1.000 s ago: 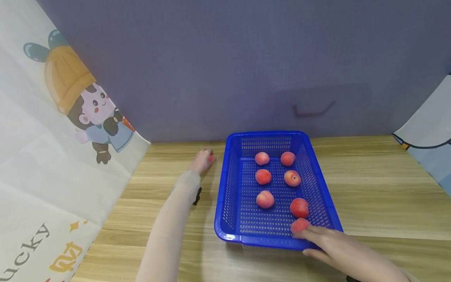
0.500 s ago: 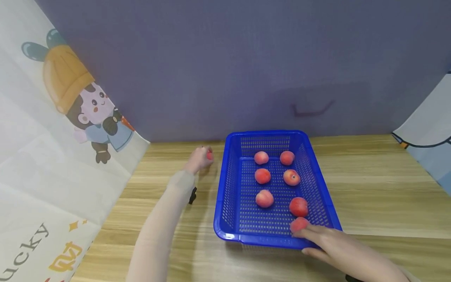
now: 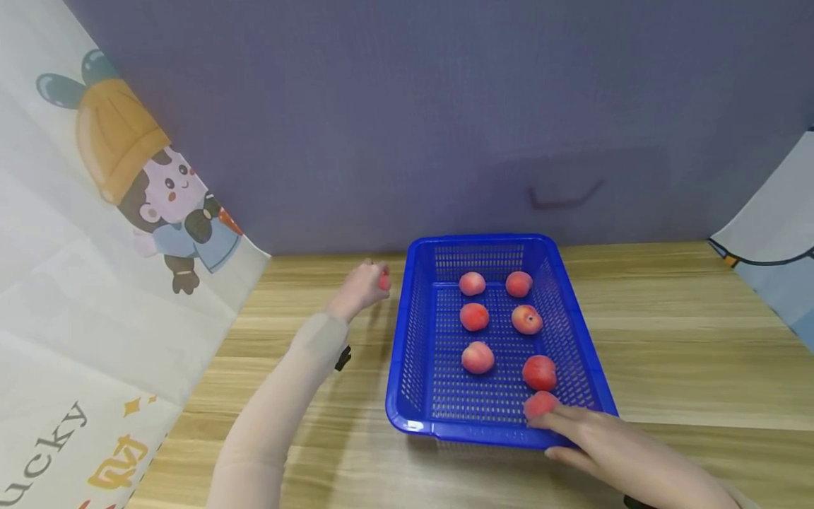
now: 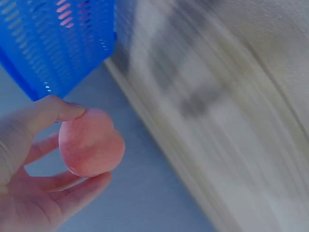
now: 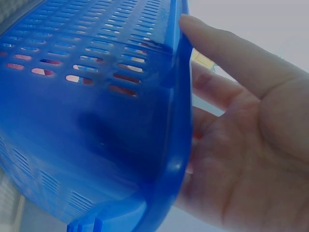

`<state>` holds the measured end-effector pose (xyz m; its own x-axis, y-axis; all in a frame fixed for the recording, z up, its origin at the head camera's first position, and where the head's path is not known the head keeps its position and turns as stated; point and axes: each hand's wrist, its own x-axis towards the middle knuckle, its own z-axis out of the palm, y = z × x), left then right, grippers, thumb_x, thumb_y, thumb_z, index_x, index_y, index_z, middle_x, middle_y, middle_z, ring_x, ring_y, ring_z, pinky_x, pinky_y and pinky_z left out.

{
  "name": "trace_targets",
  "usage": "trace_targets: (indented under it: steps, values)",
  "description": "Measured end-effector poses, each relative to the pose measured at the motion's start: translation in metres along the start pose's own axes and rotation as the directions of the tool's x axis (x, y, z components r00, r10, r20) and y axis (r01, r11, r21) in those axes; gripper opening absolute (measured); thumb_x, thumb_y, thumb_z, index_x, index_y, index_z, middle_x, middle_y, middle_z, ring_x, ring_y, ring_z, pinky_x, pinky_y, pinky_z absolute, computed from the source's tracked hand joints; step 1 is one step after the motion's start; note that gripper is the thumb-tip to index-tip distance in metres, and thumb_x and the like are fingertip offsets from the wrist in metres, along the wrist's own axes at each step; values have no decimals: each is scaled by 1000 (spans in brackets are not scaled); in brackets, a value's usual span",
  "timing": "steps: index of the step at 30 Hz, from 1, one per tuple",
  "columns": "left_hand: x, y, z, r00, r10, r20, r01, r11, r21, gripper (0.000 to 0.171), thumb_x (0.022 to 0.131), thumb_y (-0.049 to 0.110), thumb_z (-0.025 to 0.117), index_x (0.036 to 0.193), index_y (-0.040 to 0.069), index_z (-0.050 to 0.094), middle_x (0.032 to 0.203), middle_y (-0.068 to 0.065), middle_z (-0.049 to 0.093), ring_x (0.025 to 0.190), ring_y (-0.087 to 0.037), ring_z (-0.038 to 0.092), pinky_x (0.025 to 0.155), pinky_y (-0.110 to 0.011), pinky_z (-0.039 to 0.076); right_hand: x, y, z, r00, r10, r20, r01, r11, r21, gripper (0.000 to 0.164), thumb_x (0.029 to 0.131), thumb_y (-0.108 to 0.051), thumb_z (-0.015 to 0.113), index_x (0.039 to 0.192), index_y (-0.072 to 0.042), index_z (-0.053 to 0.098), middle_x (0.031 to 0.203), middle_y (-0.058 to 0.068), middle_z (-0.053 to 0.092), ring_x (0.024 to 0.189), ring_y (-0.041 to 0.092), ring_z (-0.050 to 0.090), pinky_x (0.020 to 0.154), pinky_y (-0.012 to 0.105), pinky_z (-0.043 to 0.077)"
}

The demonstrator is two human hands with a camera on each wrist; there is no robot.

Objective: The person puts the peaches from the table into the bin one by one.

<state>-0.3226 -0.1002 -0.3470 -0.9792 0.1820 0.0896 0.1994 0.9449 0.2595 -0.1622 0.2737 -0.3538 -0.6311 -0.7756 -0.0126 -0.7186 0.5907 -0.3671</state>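
My left hand [image 3: 361,288] holds a pink-red peach [image 4: 91,144] between thumb and fingers, left of the blue basket [image 3: 410,428]. In the left wrist view the peach hangs close beside the basket's wall. My right hand [image 3: 588,435] grips the basket's near right corner, thumb outside the rim and fingers reaching over it. Its fingertips overlap the nearest peach [image 3: 540,404] in the head view. In the right wrist view the rim [image 5: 181,130] hides much of the fingers. Several other peaches, such as a red one [image 3: 539,372], lie in two columns inside the basket.
The basket stands on a wooden table [image 3: 674,339], its far end near a grey-blue upright panel [image 3: 381,127]. A white sheet with a cartoon figure [image 3: 172,184] hangs at the left. A dark cord [image 3: 763,263] runs along the right edge.
My left hand has lifted the peach, and its wrist and forearm have swung out to the left. The right hand and the basket have stayed in place.
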Motion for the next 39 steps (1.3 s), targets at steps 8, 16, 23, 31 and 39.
trace_targets:
  steps: [8, 16, 23, 31, 39]
  values:
    - [-8, 12, -13, 995, 70, -73, -65, 996, 68, 36, 69, 11, 66, 102, 1, 58, 87, -13, 57, 81, -27, 53, 67, -36, 46, 0, 0, 0, 999, -25, -36, 23, 998, -51, 34, 87, -39, 48, 115, -19, 56, 109, 1, 61, 97, 19, 58, 75, 38, 49]
    - [-18, 27, -25, 988, 118, -102, -108, 989, 99, 34, 68, 10, 66, 101, 3, 59, 88, -13, 57, 80, -26, 54, 67, -36, 46, 0, 0, 1, 999, -21, -28, 20, 999, -41, 35, 88, -39, 47, 116, -19, 55, 110, 0, 60, 98, 19, 58, 75, 38, 49]
    - [-27, 37, -35, 980, 153, -126, -139, 984, 113, 30, 67, 9, 64, 97, 4, 59, 86, -12, 55, 76, -26, 54, 63, -35, 45, 0, 1, 1, 1000, -19, -15, 19, 1000, -14, 36, 88, -39, 46, 118, -20, 54, 111, 2, 60, 98, 19, 58, 74, 38, 49]
    - [-34, 50, -47, 970, 216, -113, -203, 972, 121, 26, 69, 10, 64, 95, 6, 60, 85, -11, 52, 73, -24, 52, 59, -32, 43, 0, 0, 0, 999, -28, -27, 27, 999, -29, 34, 88, -38, 48, 116, -19, 55, 109, -1, 60, 97, 16, 58, 75, 36, 49]
    - [-38, 72, -59, 968, 248, -33, -241, 961, 138, 33, 68, 12, 68, 100, 7, 59, 90, -12, 53, 76, -24, 53, 63, -32, 45, 1, -1, -1, 1000, 4, 6, -4, 1000, -21, 37, 87, -40, 48, 114, -17, 57, 107, 1, 61, 96, 20, 58, 74, 39, 49]
